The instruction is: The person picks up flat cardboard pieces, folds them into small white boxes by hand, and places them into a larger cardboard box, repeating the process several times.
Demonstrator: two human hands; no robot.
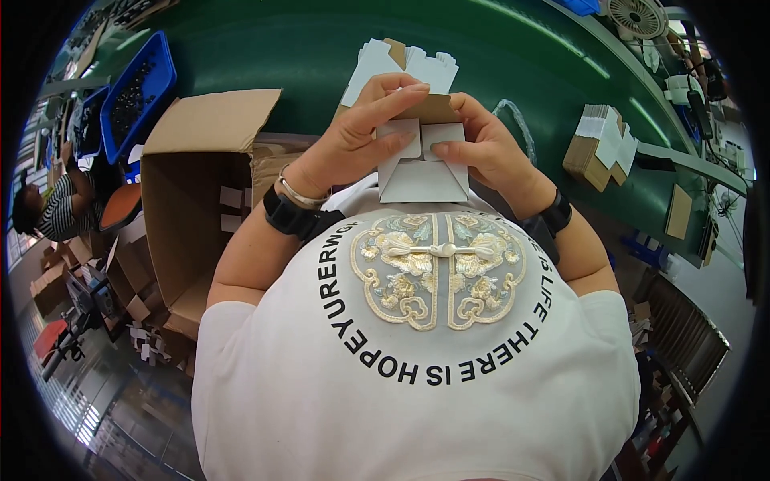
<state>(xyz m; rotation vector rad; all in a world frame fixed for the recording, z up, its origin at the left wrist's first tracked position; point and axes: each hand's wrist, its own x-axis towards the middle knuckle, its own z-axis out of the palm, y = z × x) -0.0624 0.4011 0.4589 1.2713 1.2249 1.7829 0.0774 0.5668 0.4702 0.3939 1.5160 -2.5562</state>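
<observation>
A green table [513, 56] fills the upper frame. At left centre stands a large open cardboard carton [200, 184]. At upper centre, just above the chest, both hands close on a small white folding box [423, 164]: the left hand [353, 136] curls over its top, the right hand [481, 144] pinches its right flap.

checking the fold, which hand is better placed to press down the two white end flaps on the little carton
Left, probably. The left hand already lays its fingers across the white flaps of the small carton; the right hand mostly grips its side.
</observation>
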